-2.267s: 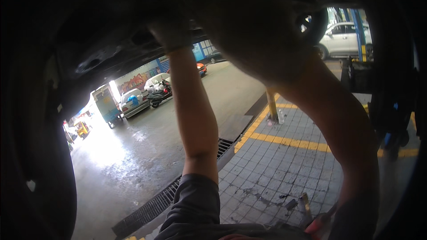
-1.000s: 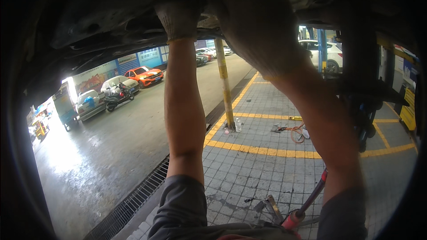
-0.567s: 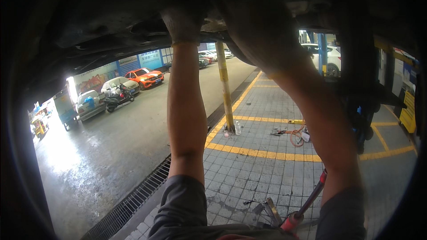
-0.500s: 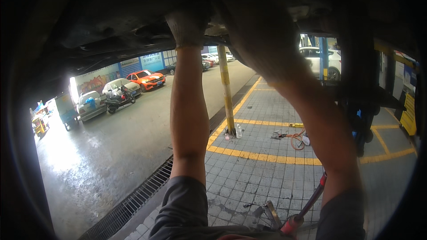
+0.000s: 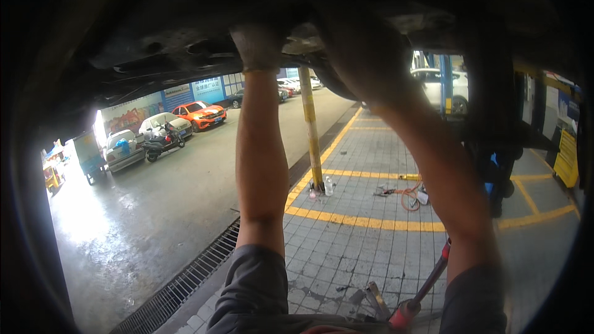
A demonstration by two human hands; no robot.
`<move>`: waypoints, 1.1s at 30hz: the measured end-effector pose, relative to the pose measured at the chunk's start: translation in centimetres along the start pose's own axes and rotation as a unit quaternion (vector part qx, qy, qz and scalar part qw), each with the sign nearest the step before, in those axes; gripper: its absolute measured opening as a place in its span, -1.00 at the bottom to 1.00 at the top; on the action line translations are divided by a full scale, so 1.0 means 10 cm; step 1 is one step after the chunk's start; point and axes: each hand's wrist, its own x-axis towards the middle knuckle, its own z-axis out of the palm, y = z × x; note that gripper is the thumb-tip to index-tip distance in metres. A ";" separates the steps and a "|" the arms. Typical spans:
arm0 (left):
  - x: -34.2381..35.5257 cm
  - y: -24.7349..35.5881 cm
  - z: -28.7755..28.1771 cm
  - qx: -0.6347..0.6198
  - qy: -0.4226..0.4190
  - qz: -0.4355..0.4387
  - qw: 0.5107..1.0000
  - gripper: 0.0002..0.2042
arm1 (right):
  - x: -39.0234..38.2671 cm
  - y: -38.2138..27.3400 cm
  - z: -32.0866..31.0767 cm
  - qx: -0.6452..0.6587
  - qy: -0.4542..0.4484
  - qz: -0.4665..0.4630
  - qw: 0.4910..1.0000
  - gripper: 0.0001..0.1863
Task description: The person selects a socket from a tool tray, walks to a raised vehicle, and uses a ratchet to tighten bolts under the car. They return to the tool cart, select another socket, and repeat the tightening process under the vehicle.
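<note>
Both my arms reach up to the dark underside of a raised car (image 5: 154, 46). My left hand (image 5: 257, 46), in a pale knit glove, is up against the underbody; its fingers vanish in shadow. To its right my right hand (image 5: 365, 55), also gloved, is raised to the same area, its fingers lost in the dark. Between the two hands a lighter metal part (image 5: 304, 40) of the underbody shows. Whatever either hand holds is too dark to make out.
A yellow post (image 5: 311, 130) stands ahead, bottles (image 5: 328, 186) at its foot. An orange hose (image 5: 409, 198) lies on the tiles. Below me are a red-and-black pole (image 5: 427, 284) and metal pieces (image 5: 376, 297). A drain grate (image 5: 185, 284) runs left; a dark lift column (image 5: 492, 99) stands right.
My right hand and forearm have shifted slightly left and down, uncovering more of the white car behind. My left hand stays nearly in place. The view has moved a little.
</note>
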 end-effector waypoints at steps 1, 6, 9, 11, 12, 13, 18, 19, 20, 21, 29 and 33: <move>-0.01 0.01 -0.02 0.018 -0.012 0.008 1.000 -0.50 | 0.00 0.02 0.00 0.006 -0.014 -0.001 1.000 -0.37; 0.09 -0.04 -0.13 -0.003 -0.062 -0.017 0.998 -0.52 | 0.02 0.00 -0.02 -0.033 0.043 -0.043 0.998 -0.39; 0.12 -0.04 -0.16 0.012 -0.072 -0.013 0.997 -0.57 | 0.07 -0.07 -0.07 0.047 -0.015 -0.003 0.999 -0.36; 0.14 -0.05 -0.15 0.010 -0.031 0.025 0.999 -0.59 | 0.13 -0.13 -0.10 0.134 -0.019 0.052 0.989 -0.29; 0.13 -0.06 -0.16 0.009 -0.011 0.040 0.999 -0.59 | 0.16 -0.15 -0.10 0.110 -0.054 0.072 0.990 -0.40; 0.13 -0.06 -0.15 0.003 -0.043 0.015 0.999 -0.59 | 0.17 -0.17 -0.11 0.086 -0.089 0.092 0.988 -0.51; 0.09 -0.13 -0.15 0.003 -0.038 0.008 0.999 -0.59 | 0.18 -0.15 -0.16 0.188 0.002 0.052 0.981 -0.61; 0.09 -0.14 -0.14 0.004 -0.037 0.008 0.999 -0.59 | 0.18 -0.16 -0.16 0.178 -0.003 0.058 0.982 -0.63; 0.08 -0.16 -0.14 0.004 -0.035 0.007 0.999 -0.58 | 0.18 -0.16 -0.15 0.167 -0.007 0.064 0.984 -0.64; 0.08 -0.17 -0.14 0.004 -0.035 0.007 0.999 -0.58 | 0.19 -0.17 -0.14 0.156 -0.011 0.071 0.985 -0.66; 0.08 -0.24 -0.09 0.007 -0.033 0.007 0.999 -0.58 | 0.32 -0.22 0.01 0.112 -0.032 0.091 0.989 -0.67; 0.09 -0.33 -0.06 0.008 -0.028 0.004 1.000 -0.57 | 0.30 -0.26 -0.08 0.057 -0.144 0.108 0.982 -0.74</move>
